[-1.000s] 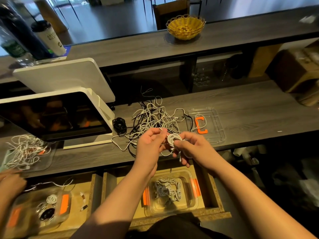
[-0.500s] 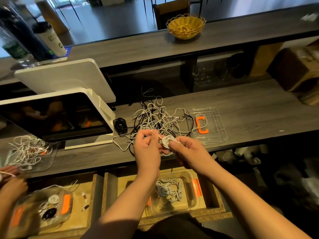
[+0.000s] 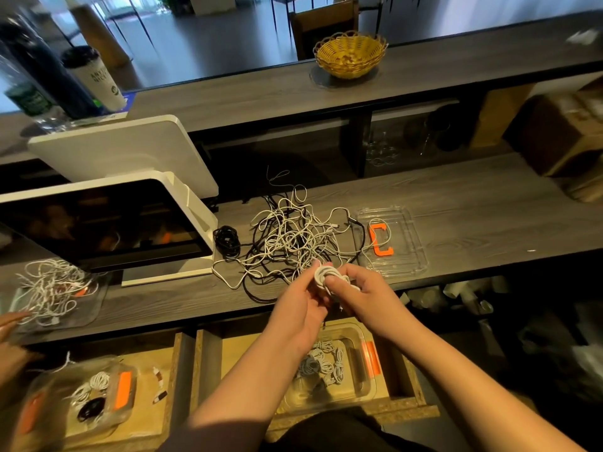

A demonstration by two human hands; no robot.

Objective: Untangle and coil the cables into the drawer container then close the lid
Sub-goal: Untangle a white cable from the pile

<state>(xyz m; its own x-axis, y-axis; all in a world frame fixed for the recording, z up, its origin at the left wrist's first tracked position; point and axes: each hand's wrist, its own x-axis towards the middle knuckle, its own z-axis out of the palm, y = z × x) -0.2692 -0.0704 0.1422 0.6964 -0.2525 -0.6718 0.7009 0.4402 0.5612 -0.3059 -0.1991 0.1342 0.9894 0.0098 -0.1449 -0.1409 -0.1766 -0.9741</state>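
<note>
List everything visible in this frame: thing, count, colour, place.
cable tangle: 1, white and black, counter centre
coiled cable: 1, white, between both hands
lid: 1, clear, orange clip, counter right
container: 1, clear, orange latch, open drawer, holding white coils
black coil: 1, beside the screen
screen: 1, white-framed, counter left
basket: 1, yellow, upper shelf
left hand: holds coil
right hand: pinches coil

counter right of lid [image 3: 391, 243]: bare | left: cable tangle [image 3: 290, 236], monitor [image 3: 107, 223] block
</note>
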